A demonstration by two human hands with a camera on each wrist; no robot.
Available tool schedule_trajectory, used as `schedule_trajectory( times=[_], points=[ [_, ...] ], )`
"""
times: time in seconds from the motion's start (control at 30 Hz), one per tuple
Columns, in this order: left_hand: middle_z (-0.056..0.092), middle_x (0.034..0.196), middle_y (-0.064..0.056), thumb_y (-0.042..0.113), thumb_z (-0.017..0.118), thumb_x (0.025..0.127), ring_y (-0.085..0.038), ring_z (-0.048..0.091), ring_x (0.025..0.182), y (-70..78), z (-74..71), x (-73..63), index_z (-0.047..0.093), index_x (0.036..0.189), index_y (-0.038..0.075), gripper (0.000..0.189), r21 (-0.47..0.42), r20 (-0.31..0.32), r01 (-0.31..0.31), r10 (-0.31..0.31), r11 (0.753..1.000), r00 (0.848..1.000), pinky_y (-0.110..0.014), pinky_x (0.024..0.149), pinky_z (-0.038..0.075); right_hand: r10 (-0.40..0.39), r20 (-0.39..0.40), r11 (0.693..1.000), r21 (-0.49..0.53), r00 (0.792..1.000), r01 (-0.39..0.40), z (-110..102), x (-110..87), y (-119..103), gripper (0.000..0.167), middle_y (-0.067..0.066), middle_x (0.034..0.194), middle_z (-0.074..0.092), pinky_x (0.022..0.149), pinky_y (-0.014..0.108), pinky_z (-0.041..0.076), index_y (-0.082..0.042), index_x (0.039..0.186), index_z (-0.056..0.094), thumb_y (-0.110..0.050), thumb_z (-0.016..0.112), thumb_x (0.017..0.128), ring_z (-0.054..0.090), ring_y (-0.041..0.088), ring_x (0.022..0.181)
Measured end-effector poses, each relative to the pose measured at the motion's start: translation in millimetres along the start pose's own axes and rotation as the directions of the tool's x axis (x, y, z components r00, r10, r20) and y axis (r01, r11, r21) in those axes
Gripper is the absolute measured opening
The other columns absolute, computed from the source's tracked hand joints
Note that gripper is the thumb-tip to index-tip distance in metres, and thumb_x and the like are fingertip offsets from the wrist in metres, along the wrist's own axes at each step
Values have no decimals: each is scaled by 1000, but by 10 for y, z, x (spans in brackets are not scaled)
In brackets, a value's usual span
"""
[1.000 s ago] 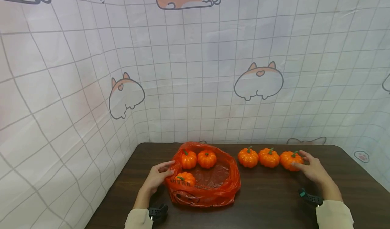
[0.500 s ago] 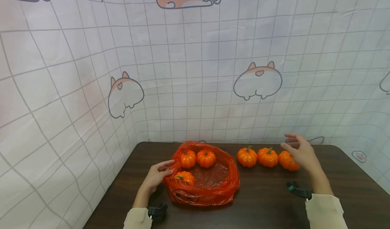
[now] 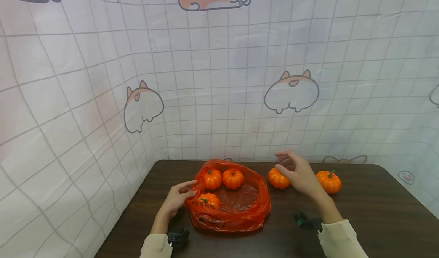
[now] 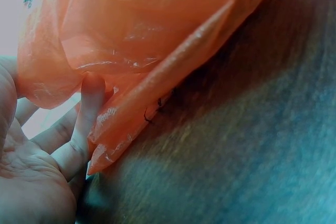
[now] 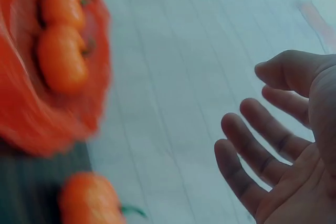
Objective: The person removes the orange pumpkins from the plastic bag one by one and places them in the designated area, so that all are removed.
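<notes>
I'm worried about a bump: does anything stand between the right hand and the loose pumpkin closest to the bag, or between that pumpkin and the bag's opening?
Nothing visible stands between the right hand and that loose pumpkin. Only the raised side of the red bag stands between the pumpkin and the bag's opening.

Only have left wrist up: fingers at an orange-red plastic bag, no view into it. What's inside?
Observer: Three small orange pumpkins inside the bag, per the head view.
Operator: Right hand holding anything?
Observer: No. Right wrist view shows its fingers apart with nothing in them.
Operator: Any pumpkins outside the bag?
Observer: Two visible on the dark table, one near the bag and one farther right. The right hand blocks the space between them in the head view, so can't rule out another.
</notes>
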State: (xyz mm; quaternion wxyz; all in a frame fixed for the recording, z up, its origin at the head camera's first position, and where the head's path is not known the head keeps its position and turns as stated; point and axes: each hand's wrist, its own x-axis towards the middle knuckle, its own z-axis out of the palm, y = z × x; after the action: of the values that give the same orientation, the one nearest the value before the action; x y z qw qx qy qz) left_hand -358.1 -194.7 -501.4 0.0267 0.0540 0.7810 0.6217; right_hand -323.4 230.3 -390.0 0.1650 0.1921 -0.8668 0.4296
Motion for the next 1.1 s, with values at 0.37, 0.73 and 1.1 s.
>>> schedule_trajectory(
  times=[0.37, 0.73, 1.1],
  points=[
    [69, 116, -21, 14, 70, 97, -18, 65, 88, 1, 7, 22, 62, 141, 7, 45, -9, -1, -3, 3, 1000, 1000, -32, 73, 55, -132, 156, 987, 114, 979, 114, 839, -66, -310, 33, 0, 118, 63, 87, 39, 56, -19, 125, 64, -21, 74, 94, 65, 22, 100],
    [68, 114, -21, 13, 69, 97, -17, 62, 85, 21, 5, 2, 61, 141, 5, 46, 0, 5, -9, 9, 1000, 1000, -32, 72, 53, -141, 258, 983, 153, 956, 104, 1301, -163, -361, 31, -1, 120, 61, 89, 35, 54, -19, 124, 63, -19, 74, 95, 63, 27, 104],
    [68, 115, -21, 13, 68, 98, -18, 62, 87, 12, 13, 6, 62, 141, 7, 45, 1, 8, 5, -5, 1000, 1000, -32, 72, 54, -91, 288, 985, 166, 953, 44, 1514, -171, -455, 31, 3, 116, 62, 88, 36, 56, -16, 124, 64, -16, 73, 95, 65, 29, 105]
  ],
)
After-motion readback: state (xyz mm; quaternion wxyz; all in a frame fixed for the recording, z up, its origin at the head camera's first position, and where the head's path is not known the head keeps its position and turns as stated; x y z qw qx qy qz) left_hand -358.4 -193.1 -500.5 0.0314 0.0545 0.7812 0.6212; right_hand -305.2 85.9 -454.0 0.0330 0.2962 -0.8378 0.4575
